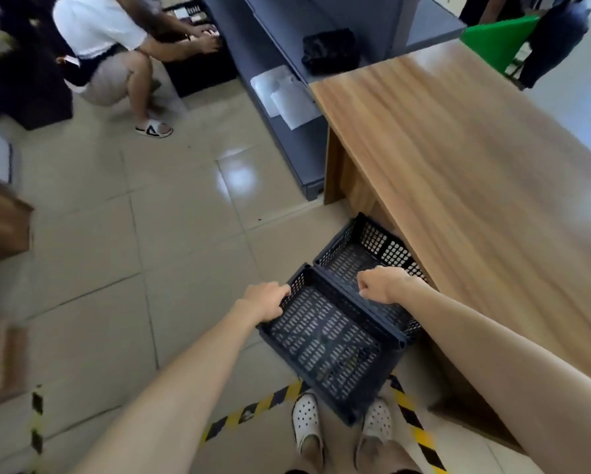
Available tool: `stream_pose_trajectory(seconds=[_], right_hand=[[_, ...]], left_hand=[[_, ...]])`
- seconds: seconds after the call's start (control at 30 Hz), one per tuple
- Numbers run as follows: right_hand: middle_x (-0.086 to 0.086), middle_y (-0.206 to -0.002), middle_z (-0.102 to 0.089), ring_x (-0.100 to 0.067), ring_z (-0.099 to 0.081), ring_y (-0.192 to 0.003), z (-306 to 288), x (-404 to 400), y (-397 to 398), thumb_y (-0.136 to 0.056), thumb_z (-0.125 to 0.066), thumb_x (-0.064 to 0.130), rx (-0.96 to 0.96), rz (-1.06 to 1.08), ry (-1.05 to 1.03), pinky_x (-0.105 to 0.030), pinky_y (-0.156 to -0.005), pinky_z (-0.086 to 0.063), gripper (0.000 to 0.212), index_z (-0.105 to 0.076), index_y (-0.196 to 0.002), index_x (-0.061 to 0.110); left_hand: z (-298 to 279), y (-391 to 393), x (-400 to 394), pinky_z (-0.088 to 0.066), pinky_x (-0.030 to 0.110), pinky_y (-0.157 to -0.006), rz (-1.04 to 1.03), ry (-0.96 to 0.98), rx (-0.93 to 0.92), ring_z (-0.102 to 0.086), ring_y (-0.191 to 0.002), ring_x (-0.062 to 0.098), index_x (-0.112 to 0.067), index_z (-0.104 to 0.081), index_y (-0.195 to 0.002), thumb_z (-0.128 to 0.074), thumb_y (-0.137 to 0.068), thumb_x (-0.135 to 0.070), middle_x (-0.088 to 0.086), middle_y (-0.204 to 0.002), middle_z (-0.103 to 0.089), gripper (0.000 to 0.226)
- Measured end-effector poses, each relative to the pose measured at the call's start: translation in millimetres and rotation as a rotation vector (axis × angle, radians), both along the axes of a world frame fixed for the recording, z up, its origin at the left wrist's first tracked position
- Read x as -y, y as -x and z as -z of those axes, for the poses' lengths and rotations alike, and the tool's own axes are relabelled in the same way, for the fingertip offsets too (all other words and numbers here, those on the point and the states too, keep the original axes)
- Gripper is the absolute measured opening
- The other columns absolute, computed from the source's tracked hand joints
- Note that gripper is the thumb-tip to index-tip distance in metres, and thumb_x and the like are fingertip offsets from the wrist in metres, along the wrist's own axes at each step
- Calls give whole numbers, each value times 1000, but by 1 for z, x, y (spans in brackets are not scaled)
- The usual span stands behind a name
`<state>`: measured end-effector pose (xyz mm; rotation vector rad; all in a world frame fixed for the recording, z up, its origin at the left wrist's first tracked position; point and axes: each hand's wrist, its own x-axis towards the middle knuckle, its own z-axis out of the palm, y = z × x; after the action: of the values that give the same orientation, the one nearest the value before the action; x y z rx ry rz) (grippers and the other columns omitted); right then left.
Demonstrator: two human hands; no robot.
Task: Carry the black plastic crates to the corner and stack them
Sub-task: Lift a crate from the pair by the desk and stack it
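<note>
Two black perforated plastic crates hang side by side above the tiled floor (92, 213). The left grip (265, 300) clenches the nearer crate's (325, 340) rim; the right grip (383, 283) grasps the farther crate (366, 246), beside the wooden bench (475, 159).

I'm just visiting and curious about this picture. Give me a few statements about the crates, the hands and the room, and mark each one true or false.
1. Both hands grip crates. True: the left hand holds the near crate, and the right hand is closed at the far crate.
2. The crates are full of boxes. False: both look empty.
3. A wooden desk stands on the wearer's right. True.
4. Red tape marks the floor. False: the tape is yellow and black.
5. Another person crouches further back on the left. True.
</note>
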<state>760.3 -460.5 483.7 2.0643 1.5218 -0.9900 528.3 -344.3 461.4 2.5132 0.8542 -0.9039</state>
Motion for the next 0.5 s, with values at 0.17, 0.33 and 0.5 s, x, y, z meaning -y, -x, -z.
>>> stream_pose_trajectory(seconds=[0.17,0.33,0.5], right_hand=[[-3,-105,-62,-25,-59,-91,37,-27,-14,-99,-40,32,-56,-91,-11,-36,-74,-46,20,-54,-108,21],[-9,-114,-61,-29,-60,-93,95,-26,-29,-101,-36,28,-49,-208,79,-39,-78,-49,20,-52,-110,19],[-11,-124,-57,-31,-59,-103,170,-11,-29,-103,-35,26,24,-284,181,-39,-78,-44,29,-50,-125,16]], left_hand=[[40,13,25,-42,41,-85,-206,51,-25,-53,-120,27,-21,-50,-129,-52,-95,-23,5,-131,-53,33],[89,19,56,-48,42,-95,-411,85,-64,-52,-123,28,-20,-45,-136,-56,-95,-25,8,-138,-49,43],[151,13,94,-43,39,-95,-592,98,-119,-50,-126,31,-21,-46,-136,-55,-95,-34,8,-139,-51,43]])
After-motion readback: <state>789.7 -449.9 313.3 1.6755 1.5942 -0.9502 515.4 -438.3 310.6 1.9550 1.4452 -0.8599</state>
